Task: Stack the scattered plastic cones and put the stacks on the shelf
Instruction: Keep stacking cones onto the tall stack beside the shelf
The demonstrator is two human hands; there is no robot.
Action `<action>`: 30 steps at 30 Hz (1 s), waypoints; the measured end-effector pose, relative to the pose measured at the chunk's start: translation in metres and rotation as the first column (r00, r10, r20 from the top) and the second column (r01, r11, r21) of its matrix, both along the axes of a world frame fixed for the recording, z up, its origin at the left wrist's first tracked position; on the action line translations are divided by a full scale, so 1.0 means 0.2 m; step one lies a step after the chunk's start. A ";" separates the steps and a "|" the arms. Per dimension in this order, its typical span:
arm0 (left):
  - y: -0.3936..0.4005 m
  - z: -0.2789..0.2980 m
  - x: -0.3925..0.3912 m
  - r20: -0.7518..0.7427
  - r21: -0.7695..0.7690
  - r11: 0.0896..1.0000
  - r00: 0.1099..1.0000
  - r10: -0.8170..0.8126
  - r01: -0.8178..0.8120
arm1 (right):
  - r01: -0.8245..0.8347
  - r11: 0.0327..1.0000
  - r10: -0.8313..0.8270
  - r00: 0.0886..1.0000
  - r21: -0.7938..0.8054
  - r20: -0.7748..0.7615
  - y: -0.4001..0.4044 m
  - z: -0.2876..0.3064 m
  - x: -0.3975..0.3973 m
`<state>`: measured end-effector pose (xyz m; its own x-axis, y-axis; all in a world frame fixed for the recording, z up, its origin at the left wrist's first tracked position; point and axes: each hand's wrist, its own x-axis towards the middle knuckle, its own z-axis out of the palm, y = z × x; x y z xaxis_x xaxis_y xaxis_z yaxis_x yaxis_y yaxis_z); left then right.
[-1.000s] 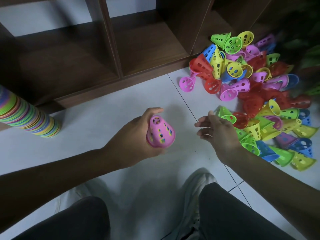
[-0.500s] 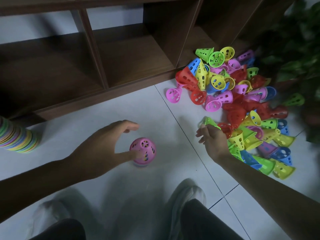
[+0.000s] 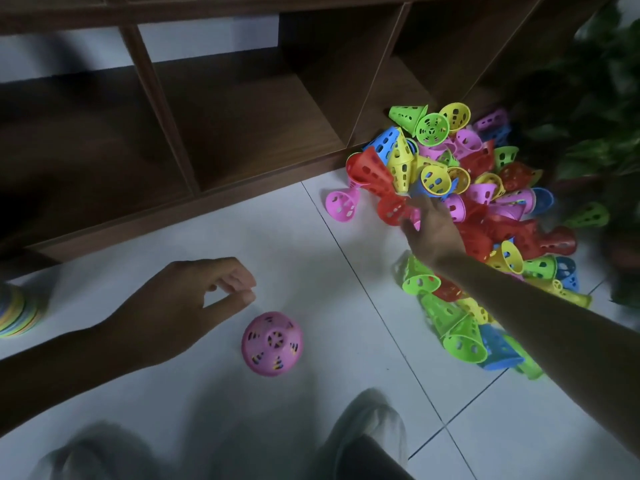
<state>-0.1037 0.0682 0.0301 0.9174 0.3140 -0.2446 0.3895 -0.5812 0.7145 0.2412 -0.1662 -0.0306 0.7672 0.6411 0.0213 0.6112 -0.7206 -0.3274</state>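
Note:
A short stack of cones topped by a pink cone (image 3: 272, 342) stands upright on the white tiled floor. My left hand (image 3: 194, 299) hovers just above and left of it, fingers loosely curled, holding nothing. A heap of scattered cones (image 3: 485, 209) in red, yellow, green, blue and pink lies on the right against the shelf. My right hand (image 3: 433, 233) reaches into the heap's left side, its outstretched fingers and thumb at a red cone (image 3: 393, 209). The dark wooden shelf (image 3: 242, 133) runs along the back, its low compartments bare.
A tall multicoloured stack of cones (image 3: 14, 313) shows at the left edge of the floor. A leafy plant (image 3: 595, 116) stands at the right behind the heap. My knees and shoes (image 3: 367, 431) are at the bottom.
My left hand let go of the pink-topped stack, which now stands on the floor, and lifted off it. My right hand moved from the heap's near edge farther up to the red cone.

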 end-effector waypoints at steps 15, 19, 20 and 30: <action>0.10 -0.09 0.23 -0.008 -0.059 0.998 1.000 -0.026 0.025 | 0.200 0.923 -0.219 0.975 -0.329 -0.021 0.19 0.04 0.71; 0.13 -0.14 0.25 -0.028 -0.054 0.998 0.999 -0.027 0.025 | 0.146 0.907 -0.192 0.978 -0.396 -0.081 0.23 0.02 0.78; 0.14 -0.15 0.25 -0.031 -0.052 0.998 0.999 -0.027 0.025 | 0.146 0.907 -0.197 0.976 -0.396 -0.092 0.23 0.02 0.80; 0.18 -0.18 0.24 -0.050 -0.051 0.998 0.998 -0.030 0.028 | 0.171 0.895 -0.215 0.975 -0.411 -0.062 0.20 -0.01 0.86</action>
<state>-0.0562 0.1038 -0.0064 0.9120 0.2737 -0.3056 0.4093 -0.5570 0.7227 0.4134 -0.1269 -0.0334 0.8607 0.4174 -0.2916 0.4252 -0.9042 -0.0393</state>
